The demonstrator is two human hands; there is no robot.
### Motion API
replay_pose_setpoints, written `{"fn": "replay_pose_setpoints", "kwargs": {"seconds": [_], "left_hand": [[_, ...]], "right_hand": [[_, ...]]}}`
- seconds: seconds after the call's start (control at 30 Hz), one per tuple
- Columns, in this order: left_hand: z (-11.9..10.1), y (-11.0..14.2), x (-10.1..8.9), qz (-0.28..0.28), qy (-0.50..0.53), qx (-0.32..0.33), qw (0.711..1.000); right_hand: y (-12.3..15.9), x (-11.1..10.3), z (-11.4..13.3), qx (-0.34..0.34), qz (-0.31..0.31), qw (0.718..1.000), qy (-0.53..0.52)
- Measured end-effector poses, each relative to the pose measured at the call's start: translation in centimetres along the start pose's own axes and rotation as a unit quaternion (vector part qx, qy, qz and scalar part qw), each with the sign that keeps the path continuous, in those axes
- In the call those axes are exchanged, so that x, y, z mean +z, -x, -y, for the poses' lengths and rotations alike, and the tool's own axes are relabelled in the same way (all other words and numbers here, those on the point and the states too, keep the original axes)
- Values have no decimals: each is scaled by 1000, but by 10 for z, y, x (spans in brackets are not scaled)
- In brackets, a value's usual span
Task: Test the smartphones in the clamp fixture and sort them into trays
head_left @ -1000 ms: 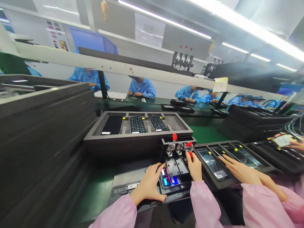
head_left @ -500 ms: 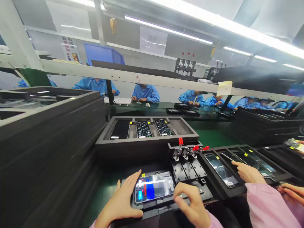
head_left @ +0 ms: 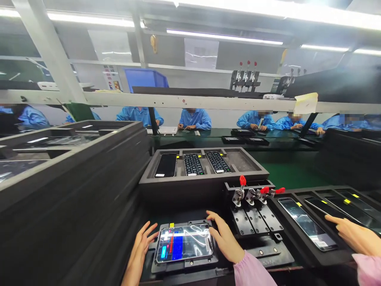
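Note:
A phone (head_left: 184,247) with a lit blue and red screen lies flat in a black fixture (head_left: 184,265) in front of me. My left hand (head_left: 139,251) rests at the fixture's left edge, fingers spread and touching the phone's left end. At the phone's right end my right hand (head_left: 224,238) has its fingers curled against the edge. A clamp jig (head_left: 253,206) with red-handled toggle clamps stands just right of my right hand.
A foam tray (head_left: 205,174) behind holds a dark phone and two keypad panels. Tall stacks of dark trays (head_left: 65,190) fill the left. A neighbour's hand (head_left: 353,236) in a pink sleeve reaches over a tray of phones (head_left: 309,228) at right. Workers in blue sit beyond the shelf.
My right hand came off the red clamp handle and moved to the phone's right end. The phone now lies clear of the clamp jig, to its left. The camera has panned left.

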State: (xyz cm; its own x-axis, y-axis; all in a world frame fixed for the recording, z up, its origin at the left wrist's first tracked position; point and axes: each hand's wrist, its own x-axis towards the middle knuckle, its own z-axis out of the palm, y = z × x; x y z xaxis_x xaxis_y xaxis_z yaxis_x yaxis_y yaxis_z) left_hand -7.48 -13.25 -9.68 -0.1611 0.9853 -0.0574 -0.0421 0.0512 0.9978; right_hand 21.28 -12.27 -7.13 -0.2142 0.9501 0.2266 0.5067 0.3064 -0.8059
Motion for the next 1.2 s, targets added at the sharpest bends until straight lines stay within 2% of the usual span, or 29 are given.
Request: {"fn": "replay_pose_setpoints", "kwargs": {"seconds": [0.1,0.2,0.4,0.53,0.6,0.67,0.73,0.8,0.9,1.07,1.13,1.2], "left_hand": [[0,1,1,1,-25,-4,1000],[2,2,1,8,-28,-1,1000],[7,3,-1,13,-24,2,1000],[5,6,0,14,-29,4,999],[4,7,0,18,-31,5,999],[2,8,0,22,-32,1,999],[2,9,-1,26,-31,-4,999],[2,9,-1,27,-33,-6,999],[3,8,-3,25,-43,-11,999],[12,-1,-4,11,-24,-15,1000],[18,-6,-3,-8,-6,-10,1000],[23,-11,-3,-23,5,-11,1000]], "right_hand": [[-4,1,0,3,73,996,55],[-7,3,3,3,111,987,115],[-10,3,4,29,149,975,162],[-13,-3,6,40,170,974,141],[-15,-4,12,38,152,982,106],[-17,-2,24,7,140,987,76],[-21,5,39,-54,177,979,84],[-27,16,51,-117,228,956,141],[-38,34,62,-180,241,919,255],[-55,41,63,-220,264,871,352],[-59,37,62,-208,264,877,345],[-61,28,64,-173,242,905,305]]}}
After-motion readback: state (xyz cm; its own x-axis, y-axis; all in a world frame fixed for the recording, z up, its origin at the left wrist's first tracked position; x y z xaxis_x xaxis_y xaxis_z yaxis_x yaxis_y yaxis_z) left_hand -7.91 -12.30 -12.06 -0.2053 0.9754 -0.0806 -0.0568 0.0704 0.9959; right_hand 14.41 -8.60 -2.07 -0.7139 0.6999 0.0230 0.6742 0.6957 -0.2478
